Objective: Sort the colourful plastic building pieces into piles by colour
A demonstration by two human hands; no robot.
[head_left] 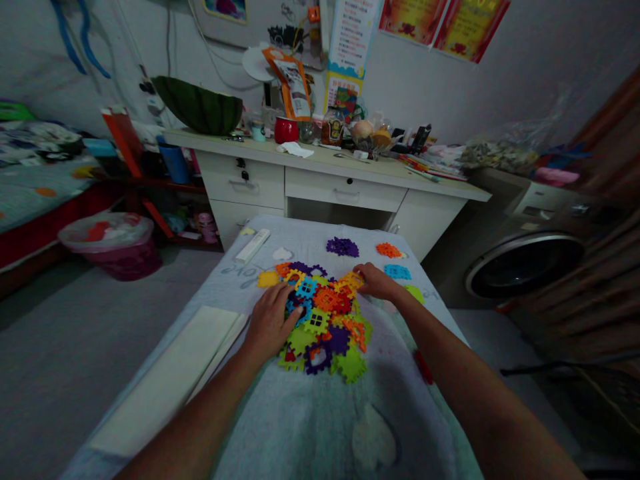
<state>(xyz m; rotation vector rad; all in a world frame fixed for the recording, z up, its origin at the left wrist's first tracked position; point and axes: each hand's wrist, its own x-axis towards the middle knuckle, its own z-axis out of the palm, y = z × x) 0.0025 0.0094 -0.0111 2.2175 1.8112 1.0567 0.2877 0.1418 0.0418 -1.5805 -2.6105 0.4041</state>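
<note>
Toothed tiles (pixel 327 300) heaped, left hand (pixel 274 315) loosely spread atop, right hand (pixel 376 280) curled at edge, hold unclear, poster (pixel 351 40) print illegible

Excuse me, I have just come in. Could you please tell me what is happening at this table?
A person has both hands at a mixed-colour pile of toothed pieces on a cloth. The left hand rests at the pile's left side; the right hand touches a yellow-orange piece, though its grip is unclear. Apart from the pile lie purple pieces beyond it, and orange pieces and blue pieces farther right.
</note>
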